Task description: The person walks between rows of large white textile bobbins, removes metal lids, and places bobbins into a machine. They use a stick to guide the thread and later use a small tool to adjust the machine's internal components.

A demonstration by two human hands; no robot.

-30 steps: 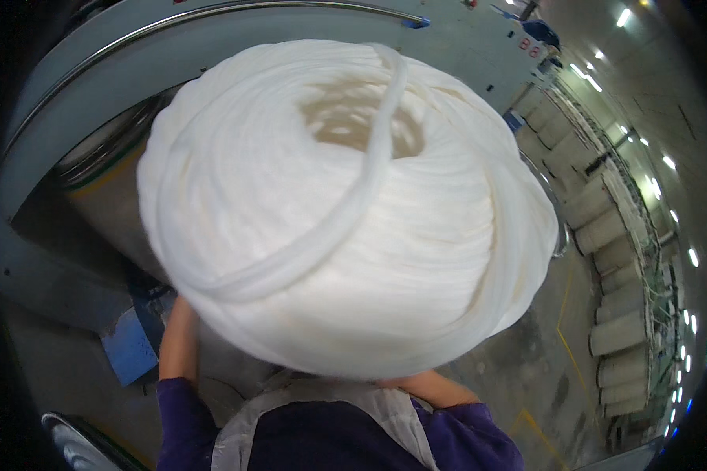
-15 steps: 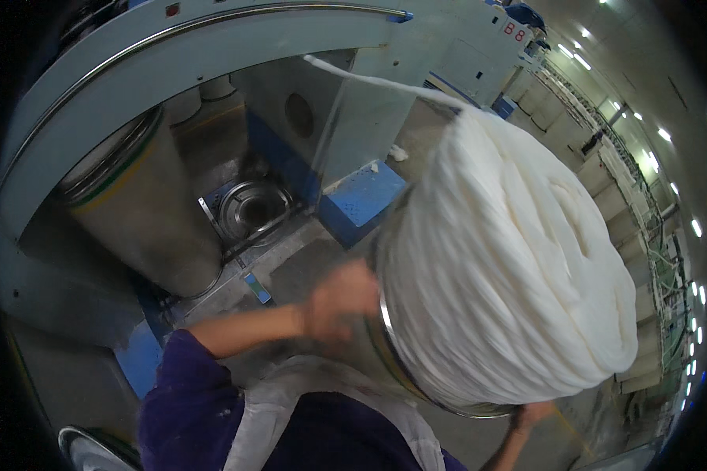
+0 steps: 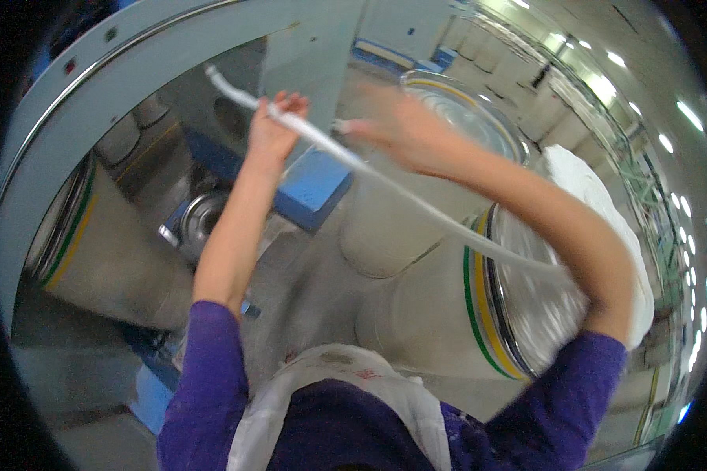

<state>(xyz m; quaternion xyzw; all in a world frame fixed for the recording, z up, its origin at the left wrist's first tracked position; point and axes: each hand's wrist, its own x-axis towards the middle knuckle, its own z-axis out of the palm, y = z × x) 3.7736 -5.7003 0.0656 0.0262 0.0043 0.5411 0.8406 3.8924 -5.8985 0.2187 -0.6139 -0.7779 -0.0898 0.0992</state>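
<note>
Now that both hands have left the can (image 3: 416,322), handling seems to have passed to the strand (image 3: 401,193), stretching left from the can's top. Well left of the can, the left hand (image 3: 275,135) has it across loosely curled fingers, grip uncertain; nearer the can, the right hand's (image 3: 416,135) grip is too blurred to tell.

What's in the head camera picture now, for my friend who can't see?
A person's left hand touches a white strand slanting across the picture; the blurred right hand is nearby. Beneath stands a pale banded can.
</note>
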